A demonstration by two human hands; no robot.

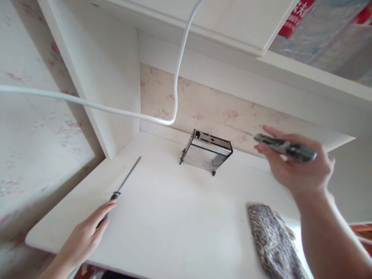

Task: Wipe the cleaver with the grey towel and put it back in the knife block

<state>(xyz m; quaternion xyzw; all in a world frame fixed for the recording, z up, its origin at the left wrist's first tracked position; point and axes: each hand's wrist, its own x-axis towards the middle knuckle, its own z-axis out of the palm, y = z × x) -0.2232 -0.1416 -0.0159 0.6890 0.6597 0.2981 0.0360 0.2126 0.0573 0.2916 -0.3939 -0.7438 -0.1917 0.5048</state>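
My left hand (88,228) is closed around the black handle of a sharpening steel (129,176). Its thin grey rod points up and away over the left part of the white desktop (174,224). On the right, my right hand (302,162) is raised above the desk and grips a knife (285,148) by its mottled dark handle. The blade points left towards the wall, thin and so blurred that its edge cannot be made out. The steel and the knife are well apart.
A silver and black metal frame with a clear panel (212,146) stands near the back wall. A grey patterned furry cloth (270,236) lies at the right front. One white cable (116,111) hangs across the view. Overhead, a white cabinet (232,23) juts out beside plastic-wrapped packages (322,35).
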